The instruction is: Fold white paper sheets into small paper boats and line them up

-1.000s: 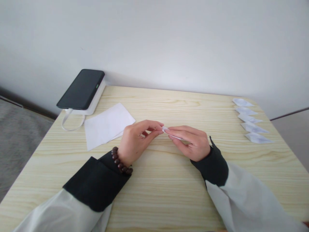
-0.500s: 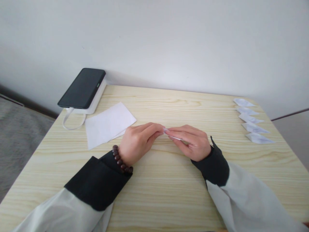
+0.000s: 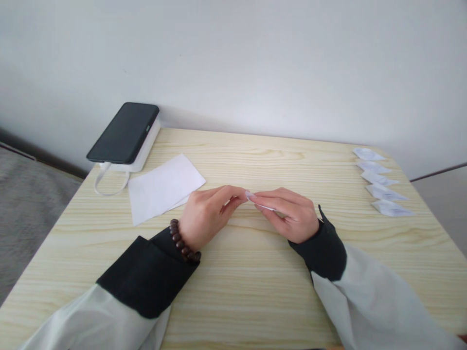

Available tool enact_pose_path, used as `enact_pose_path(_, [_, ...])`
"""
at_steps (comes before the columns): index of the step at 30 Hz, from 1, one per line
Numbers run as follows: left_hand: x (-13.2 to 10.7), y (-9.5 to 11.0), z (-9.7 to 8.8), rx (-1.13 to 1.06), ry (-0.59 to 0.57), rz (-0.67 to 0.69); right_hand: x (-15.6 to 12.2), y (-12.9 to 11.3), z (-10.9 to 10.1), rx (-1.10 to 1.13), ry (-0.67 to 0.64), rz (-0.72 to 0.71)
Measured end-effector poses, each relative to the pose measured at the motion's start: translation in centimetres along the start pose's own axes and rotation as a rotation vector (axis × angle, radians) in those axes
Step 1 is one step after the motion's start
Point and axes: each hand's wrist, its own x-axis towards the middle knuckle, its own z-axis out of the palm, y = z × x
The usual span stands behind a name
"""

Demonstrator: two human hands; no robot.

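Between my two hands, over the middle of the table, is a small piece of folded white paper (image 3: 250, 195), seen nearly edge-on. My left hand (image 3: 213, 209), with a dark bead bracelet at the wrist, pinches its left end between thumb and fingers. The fingers of my right hand (image 3: 290, 211) close on the right end, and a thin white edge shows between fingers and thumb. Most of the folded paper is covered by my fingers, so its full shape is hidden. Beyond my left hand lie flat white paper sheets (image 3: 164, 187), overlapping each other.
Several folded white paper pieces (image 3: 386, 193) form a column along the right side of the wooden table (image 3: 241, 291). At the back left, a black phone-like device (image 3: 126, 133) rests on a white box (image 3: 148, 143), with a white cable (image 3: 98, 184) looping from it. A wall stands behind.
Both hands stay almost in place. My left fingertips have shifted very slightly, and a bit more of the folded paper shows between the hands.
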Motion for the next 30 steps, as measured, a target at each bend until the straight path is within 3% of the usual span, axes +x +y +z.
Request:
enact_pose_path(8, [0.07, 0.15, 0.03, 0.016, 0.029, 0.015, 0.01, -0.10, 0.03, -0.001, 0.006, 0.014])
enact_pose_path(22, [-0.24, -0.49, 0.33, 0.032, -0.034, 0.084, -0.01, -0.08, 0.03, -0.003, -0.007, 0.016])
enact_pose_path(30, [0.26, 0.00, 0.16, -0.116, -0.034, 0.000, 0.17, -0.29, 0.04, 0.007, -0.004, 0.063])
